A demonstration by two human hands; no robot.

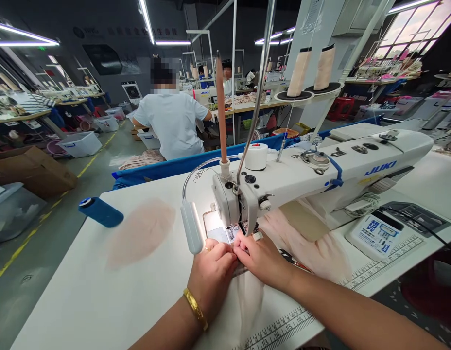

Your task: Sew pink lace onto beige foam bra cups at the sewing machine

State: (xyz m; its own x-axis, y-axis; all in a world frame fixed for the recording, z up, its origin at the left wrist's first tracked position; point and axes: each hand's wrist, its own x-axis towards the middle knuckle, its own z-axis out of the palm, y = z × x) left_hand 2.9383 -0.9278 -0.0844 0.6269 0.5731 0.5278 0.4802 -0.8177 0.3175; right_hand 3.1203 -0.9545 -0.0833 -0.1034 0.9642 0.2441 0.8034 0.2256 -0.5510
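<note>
Both my hands meet just in front of the needle of a white JUKI sewing machine (356, 165). My left hand (211, 272), with a gold bangle on the wrist, has its fingers bent and pressed down on sheer pale pink fabric (320, 253). My right hand (262, 255) pinches the same fabric beside it, fingertips touching the left hand's. The fabric runs under the machine arm to the right and hangs over the table's front edge. The needle and presser foot are partly hidden behind my fingers.
A blue thread spool (100, 212) lies on its side on the white table (65, 301), near a pale pink fabric piece (140, 232). The machine's control panel (377, 233) sits to the right. A person in a white shirt (172, 121) sits ahead, back turned. Cardboard and bins line the aisle at left.
</note>
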